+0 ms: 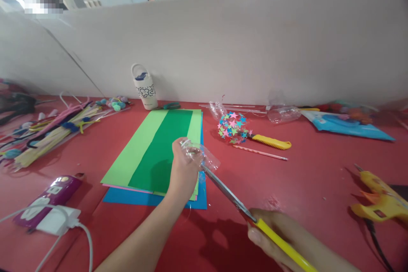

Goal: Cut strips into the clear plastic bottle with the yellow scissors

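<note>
My left hand (185, 168) is closed around a clear piece of plastic, which looks like the cut top of a bottle (208, 159). My right hand (270, 231) grips yellow-handled scissors (228, 191), their metal blades pointing up and left. The blade tips meet the plastic at its lower edge; whether they are apart there I cannot tell. Under my left hand lies a stack of coloured paper (123, 163), light green with a dark green strip (174, 136) on top and blue at the bottom.
Beyond my hands are a star-covered clear plastic piece (232, 127), a yellow box cutter (272, 141) and a striped pencil (259, 153). A yellow glue gun (379, 197) lies right. At left are pipe cleaners (57, 131) and a purple power bank (47, 199); a white tumbler (145, 91) stands behind.
</note>
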Available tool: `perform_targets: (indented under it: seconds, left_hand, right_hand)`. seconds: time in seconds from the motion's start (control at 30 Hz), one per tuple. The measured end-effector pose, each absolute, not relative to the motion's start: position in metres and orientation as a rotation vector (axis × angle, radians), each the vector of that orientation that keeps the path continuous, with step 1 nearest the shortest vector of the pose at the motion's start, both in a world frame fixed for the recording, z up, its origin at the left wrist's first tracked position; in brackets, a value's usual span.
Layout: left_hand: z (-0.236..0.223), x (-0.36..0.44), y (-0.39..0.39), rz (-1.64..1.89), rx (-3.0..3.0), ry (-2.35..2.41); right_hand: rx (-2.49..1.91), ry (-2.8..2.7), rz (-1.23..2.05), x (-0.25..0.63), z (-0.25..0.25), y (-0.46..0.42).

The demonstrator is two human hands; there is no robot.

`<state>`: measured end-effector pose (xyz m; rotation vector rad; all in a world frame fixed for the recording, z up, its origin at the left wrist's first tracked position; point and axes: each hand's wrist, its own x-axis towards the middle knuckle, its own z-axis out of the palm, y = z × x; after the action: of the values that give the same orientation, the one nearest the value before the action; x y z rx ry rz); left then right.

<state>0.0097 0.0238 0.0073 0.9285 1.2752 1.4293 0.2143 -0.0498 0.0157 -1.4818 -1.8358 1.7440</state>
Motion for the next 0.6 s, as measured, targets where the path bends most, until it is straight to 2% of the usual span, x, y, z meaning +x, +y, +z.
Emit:
perform_targets:
  seconds: [0.3, 0.6]
  left_hand:
    - [0.006, 0.010, 0.024, 1.432, 0.921, 1.270]
    - [0.001, 0.008, 0.027, 1.463, 0.922, 1.249]
  right_hand:
    - [-1.492, -1.836, 1.678, 0.211, 0.011, -0.055]
    - [-1.580, -1.731, 1.655, 0.221, -0.015, -0.059]
